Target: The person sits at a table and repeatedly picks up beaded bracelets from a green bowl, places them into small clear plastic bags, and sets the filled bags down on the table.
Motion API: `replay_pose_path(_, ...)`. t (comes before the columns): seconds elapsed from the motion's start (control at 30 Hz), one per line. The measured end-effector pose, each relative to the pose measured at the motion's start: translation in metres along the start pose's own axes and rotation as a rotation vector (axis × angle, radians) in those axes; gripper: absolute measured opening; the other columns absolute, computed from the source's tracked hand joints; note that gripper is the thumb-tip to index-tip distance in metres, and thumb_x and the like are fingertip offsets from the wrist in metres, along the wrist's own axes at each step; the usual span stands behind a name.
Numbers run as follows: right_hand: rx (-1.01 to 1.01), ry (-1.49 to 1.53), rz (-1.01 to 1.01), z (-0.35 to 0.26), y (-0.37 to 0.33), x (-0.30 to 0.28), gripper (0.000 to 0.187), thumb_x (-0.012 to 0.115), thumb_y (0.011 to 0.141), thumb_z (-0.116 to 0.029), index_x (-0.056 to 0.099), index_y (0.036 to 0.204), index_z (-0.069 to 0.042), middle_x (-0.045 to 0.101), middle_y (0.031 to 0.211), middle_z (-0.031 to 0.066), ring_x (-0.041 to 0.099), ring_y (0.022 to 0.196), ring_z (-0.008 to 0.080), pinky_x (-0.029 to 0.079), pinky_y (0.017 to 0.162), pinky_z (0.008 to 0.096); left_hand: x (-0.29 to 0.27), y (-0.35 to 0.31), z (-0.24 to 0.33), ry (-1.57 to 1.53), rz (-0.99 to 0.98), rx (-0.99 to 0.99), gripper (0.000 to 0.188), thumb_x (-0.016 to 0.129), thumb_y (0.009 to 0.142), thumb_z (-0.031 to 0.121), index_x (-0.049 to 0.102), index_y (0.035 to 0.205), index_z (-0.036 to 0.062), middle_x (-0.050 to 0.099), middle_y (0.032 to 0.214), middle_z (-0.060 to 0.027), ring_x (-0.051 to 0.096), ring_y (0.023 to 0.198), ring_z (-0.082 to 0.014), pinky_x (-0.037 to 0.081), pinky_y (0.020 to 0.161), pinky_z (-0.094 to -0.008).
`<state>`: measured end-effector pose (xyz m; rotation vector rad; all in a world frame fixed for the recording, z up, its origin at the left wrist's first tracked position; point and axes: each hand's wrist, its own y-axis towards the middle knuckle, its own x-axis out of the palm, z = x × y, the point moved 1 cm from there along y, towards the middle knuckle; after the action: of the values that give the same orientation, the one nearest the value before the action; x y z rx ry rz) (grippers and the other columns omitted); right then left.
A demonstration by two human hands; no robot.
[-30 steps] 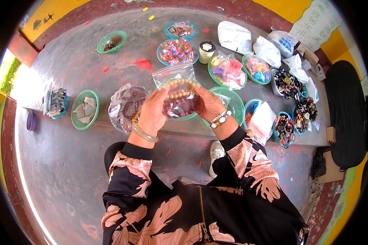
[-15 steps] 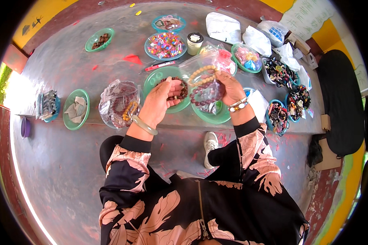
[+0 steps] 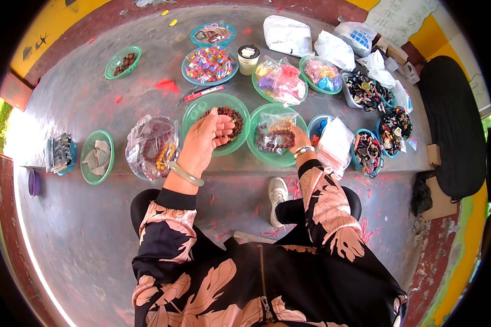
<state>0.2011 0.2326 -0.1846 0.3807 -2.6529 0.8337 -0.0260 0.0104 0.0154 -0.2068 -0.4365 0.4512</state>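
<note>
Reference is the green bead bowl [image 3: 208, 102]: dark bead strings [image 3: 233, 125] inside, number unclear. Left hand [image 3: 204, 133] over its near-left side, half open, fingers loosely curled by the beads; can't tell if it has hold of any. Just right of bead bowl: one green bowl [image 3: 270, 159] with one clear bag [image 3: 266, 132] in it, light and dark beads inside. Right hand [image 3: 301, 140] at that bag's right edge, fingers bent; can't tell if it's pinching plastic. Left of bead bowl: one bag of dark and yellow beads [image 3: 147, 139], then one green bowl of grey pieces [image 3: 110, 158]. Behind bead bowl: two blue dishes [image 3: 233, 68], one multicoloured bits, one packets; one lidded cup [image 3: 247, 66].
</note>
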Motion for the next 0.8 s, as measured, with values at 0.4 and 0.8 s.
replay_pose_path(0.4, -0.179, -1.691, 0.435, 0.018, 0.006, 0.017, 0.032, 0.049, 0.081, -0.018, 0.055, 0.11, -0.006, 0.06, 0.106, 0.0154, 0.058, 0.099, 0.0318, 0.047, 0.081, 0.0423, -0.007, -0.009, 0.004, 0.034, 0.01, 0.034, 0.044, 0.043, 0.093, 0.039, 0.057, 0.105, -0.001, 0.062, 0.095, -0.0107, 0.058, 0.087, -0.0158, 0.045, 0.075, -0.0271)
replay_pose_path(0.8, -0.515, -1.856, -0.187, -0.042, -0.052, 0.082, 0.027, 0.047, 0.079, -0.021, 0.067, 0.092, -0.009, 0.064, 0.09, 0.0183, 0.062, 0.085, 0.0363, 0.048, 0.079, 0.0444, -0.005, -0.01, 0.005, 0.086, -0.008, 0.043, 0.043, 0.042, 0.094, 0.038, 0.057, 0.103, -0.0018, 0.062, 0.093, -0.0099, 0.058, 0.084, -0.0144, 0.046, 0.073, -0.0255)
